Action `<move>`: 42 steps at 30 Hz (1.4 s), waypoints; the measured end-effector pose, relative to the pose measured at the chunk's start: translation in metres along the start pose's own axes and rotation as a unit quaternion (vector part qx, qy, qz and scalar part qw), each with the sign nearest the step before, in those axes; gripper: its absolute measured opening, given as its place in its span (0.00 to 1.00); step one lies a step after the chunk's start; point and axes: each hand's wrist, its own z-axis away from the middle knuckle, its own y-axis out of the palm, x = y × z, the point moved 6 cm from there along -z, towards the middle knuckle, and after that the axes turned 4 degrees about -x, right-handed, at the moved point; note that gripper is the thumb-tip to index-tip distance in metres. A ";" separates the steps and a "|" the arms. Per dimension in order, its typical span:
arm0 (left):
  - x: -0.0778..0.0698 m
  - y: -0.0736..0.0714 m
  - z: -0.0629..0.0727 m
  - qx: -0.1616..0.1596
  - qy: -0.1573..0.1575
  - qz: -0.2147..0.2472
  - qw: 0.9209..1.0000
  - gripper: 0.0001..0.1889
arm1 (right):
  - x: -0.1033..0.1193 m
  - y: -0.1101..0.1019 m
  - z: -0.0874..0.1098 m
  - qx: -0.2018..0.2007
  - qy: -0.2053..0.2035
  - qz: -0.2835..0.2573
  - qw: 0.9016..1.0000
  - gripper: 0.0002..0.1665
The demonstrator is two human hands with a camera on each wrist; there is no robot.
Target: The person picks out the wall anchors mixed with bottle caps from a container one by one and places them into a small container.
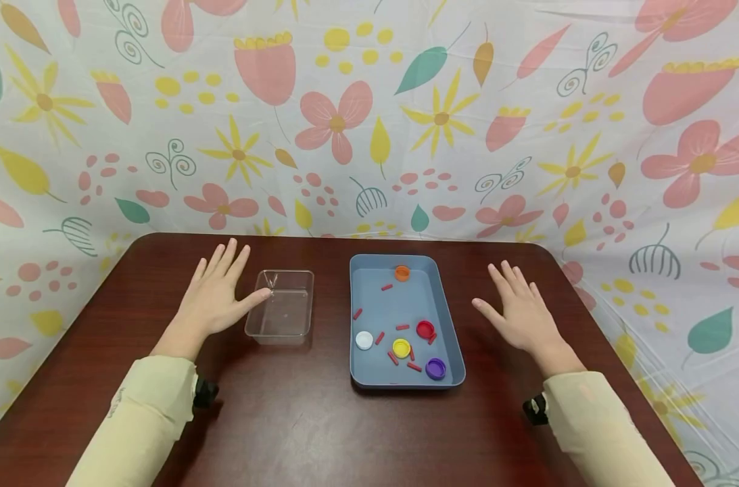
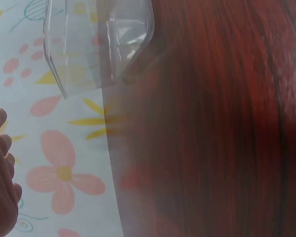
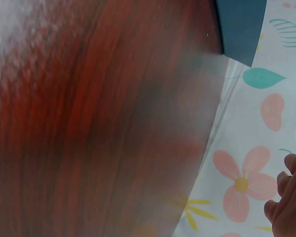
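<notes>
My left hand (image 1: 213, 294) is held with straight, spread fingers beside a clear plastic box (image 1: 280, 331), its thumb overlapping the box's left rim in the head view. To the right of the blue-grey tray (image 1: 362, 372), my right hand (image 1: 521, 311) also has straight fingers and holds nothing. Inside the tray lie several round caps: orange (image 1: 402, 273), red (image 1: 425, 329), white (image 1: 364, 340), yellow (image 1: 401, 348) and purple (image 1: 435, 368). Several short red sticks (image 1: 393, 358) are scattered among them. The clear box (image 2: 133, 29) shows at the top of the left wrist view.
Everything stands on a dark reddish-brown wooden table (image 1: 278, 433) with rounded far corners. A white cloth (image 1: 320, 189) printed with flowers and leaves hangs behind it and along both sides. Each wrist wears a black strapped device (image 1: 205, 392) below a cream sleeve (image 1: 138, 426).
</notes>
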 end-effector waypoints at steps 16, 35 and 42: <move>-0.030 0.008 -0.004 -0.006 0.024 0.016 1.000 0.50 | 0.014 0.019 0.006 0.016 0.005 -0.074 0.997 0.47; -0.073 0.013 -0.010 -0.016 0.064 0.034 0.997 0.52 | 0.030 0.033 0.015 0.041 0.022 -0.141 0.989 0.43; -0.088 0.016 -0.012 -0.012 0.082 0.029 0.996 0.52 | 0.036 0.036 0.017 0.036 0.034 -0.169 0.984 0.40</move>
